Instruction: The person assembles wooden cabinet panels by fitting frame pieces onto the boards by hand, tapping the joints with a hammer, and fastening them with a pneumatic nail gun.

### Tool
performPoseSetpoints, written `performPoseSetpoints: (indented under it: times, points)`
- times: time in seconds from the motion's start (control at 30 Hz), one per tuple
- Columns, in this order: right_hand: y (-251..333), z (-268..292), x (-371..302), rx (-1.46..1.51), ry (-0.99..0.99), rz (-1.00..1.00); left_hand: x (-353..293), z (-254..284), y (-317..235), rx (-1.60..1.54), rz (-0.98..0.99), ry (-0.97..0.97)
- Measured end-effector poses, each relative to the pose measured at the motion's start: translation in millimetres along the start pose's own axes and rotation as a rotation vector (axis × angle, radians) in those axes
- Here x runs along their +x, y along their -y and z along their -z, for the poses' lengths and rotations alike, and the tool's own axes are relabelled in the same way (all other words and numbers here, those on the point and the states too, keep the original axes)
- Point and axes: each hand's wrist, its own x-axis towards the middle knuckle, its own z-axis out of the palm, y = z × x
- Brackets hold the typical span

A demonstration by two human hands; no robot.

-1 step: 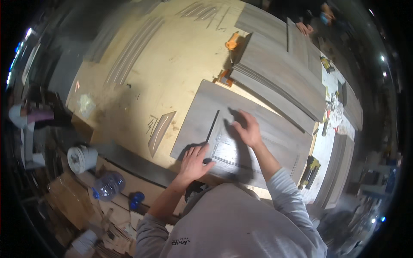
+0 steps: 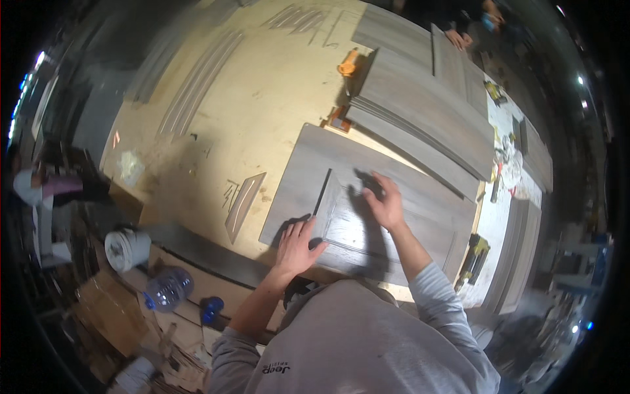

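A grey wood-grain cabinet door panel (image 2: pixel 420 220) lies flat in front of me, with a raised frame pattern and a shiny patch near its middle. My left hand (image 2: pixel 296 248) rests on its left part, fingers stretched out and thumb apart. At those fingertips ends a thin dark strip (image 2: pixel 322 191) that runs away from me across the panel. Over the panel's middle is my right hand (image 2: pixel 386 205), fingers loosely bent and apart, with nothing visible in it; its shadow falls on the wood. Whether it touches the panel I cannot tell.
Stacked grey panels (image 2: pixel 426 105) stand beyond, beside an orange tool (image 2: pixel 349 62). A short trim piece (image 2: pixel 245 207) and long strips (image 2: pixel 200 82) lie on the table at left. A yellow-black power tool (image 2: pixel 474 259) is at right. Another person's hands (image 2: pixel 457 39) rest at the far end.
My right hand has shifted slightly to the right over the panel. My left hand stays by the dark strip. The view has turned a little.
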Motion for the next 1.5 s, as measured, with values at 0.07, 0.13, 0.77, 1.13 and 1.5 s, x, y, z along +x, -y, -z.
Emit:
performPoseSetpoints:
  times: [0.07,0.13,0.77,1.13,1.5]
  points:
    - [-25,36,-39,-0.019,-0.170,-0.080,14,-12,-1,0.017,0.017,-0.031]
    - [-71,71,-83,-0.146,-0.323,-0.144,29,-22,-7,-0.006,0.128,-0.078]
    - [-202,186,-244,-0.195,-0.434,-0.822,72,-60,-9,0.189,0.208,-0.083]
    - [-130,150,-295,-0.122,-0.476,-0.889,43,-28,58,0.105,0.240,-0.007]
    - [-102,96,-350,0.100,-1.154,-0.881,57,-37,-20,0.266,-0.281,-0.001]
